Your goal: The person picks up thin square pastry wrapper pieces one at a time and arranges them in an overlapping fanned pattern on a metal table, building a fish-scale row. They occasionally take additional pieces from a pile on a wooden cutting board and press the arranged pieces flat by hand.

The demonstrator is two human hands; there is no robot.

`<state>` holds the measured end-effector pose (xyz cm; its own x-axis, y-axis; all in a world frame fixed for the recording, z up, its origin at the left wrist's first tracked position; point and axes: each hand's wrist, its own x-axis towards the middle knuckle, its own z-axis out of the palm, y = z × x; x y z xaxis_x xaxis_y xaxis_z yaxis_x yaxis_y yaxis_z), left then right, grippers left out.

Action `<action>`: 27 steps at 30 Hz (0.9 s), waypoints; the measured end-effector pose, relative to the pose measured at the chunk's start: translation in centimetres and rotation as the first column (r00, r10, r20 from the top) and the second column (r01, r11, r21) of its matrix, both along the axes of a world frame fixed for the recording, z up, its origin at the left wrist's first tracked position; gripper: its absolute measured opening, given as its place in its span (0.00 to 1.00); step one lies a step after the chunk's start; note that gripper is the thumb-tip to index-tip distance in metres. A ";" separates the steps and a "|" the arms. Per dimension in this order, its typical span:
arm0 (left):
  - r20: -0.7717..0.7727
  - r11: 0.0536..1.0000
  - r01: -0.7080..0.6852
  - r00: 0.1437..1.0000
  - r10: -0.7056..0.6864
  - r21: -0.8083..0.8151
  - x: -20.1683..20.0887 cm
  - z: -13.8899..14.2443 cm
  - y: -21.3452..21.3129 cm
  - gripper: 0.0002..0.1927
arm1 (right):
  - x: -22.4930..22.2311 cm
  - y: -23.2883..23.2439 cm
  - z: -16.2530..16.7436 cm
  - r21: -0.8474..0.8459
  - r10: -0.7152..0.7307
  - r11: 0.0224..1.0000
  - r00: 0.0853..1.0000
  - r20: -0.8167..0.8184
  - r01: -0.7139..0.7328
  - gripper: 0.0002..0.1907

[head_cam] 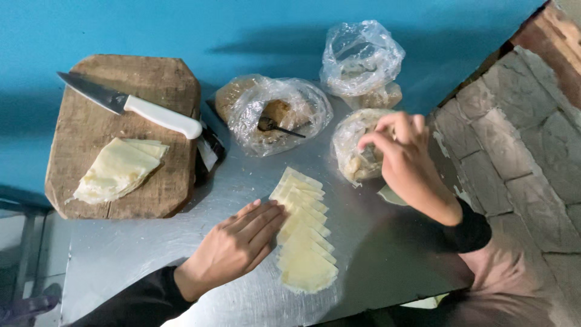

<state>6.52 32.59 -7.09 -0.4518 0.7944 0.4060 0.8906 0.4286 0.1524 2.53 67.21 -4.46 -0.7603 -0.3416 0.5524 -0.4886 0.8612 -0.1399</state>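
Left hand (237,245) lies flat, fingers straight and pressed together, palm down, fingertips touching the left edge of the row of pale dough strips (302,236) overlapped down the steel tabletop (139,242). Right hand (402,160) is up beyond the strips and to their right, fingers bunched into a pinch inside the mouth of a clear plastic bag (354,154) with a pale lumpy filling (what exactly the fingertips grip, I cannot tell). Just past the top of the strips sits a second open bag (272,112) of brownish filling with a dark spoon (275,126) lying in it. Farther back again, a third crumpled bag (362,60). Well left of the strips, a worn wooden cutting board (121,133) carries a folded stack of thin dough sheets (118,169) and a white-handled knife (130,104) laid slantwise above them. Blue wall (242,30) behind everything.
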 end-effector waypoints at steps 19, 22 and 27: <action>0.076 0.996 0.010 0.997 -0.017 0.093 -1.0 -2.3 -0.2 0.27 | -0.9 -5.6 -4.3 0.142 0.432 0.881 0.890 0.145 -0.451 0.30; 0.084 0.996 0.010 0.996 -0.017 0.093 -1.5 -2.6 -0.2 0.28 | -2.3 -5.6 -4.7 0.192 0.448 0.872 0.892 0.063 -0.451 0.29; 0.095 0.996 -0.001 0.995 -0.008 0.087 -1.9 -2.5 -0.1 0.29 | -3.5 -5.1 -5.1 0.283 0.466 0.851 0.885 -0.018 -0.443 0.28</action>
<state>4.65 32.47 -9.59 -0.4890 0.7599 0.4283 0.8717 0.4070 0.2730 -1.00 62.10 -9.56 -0.4404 -0.7788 0.4467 -0.8339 0.5392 0.1180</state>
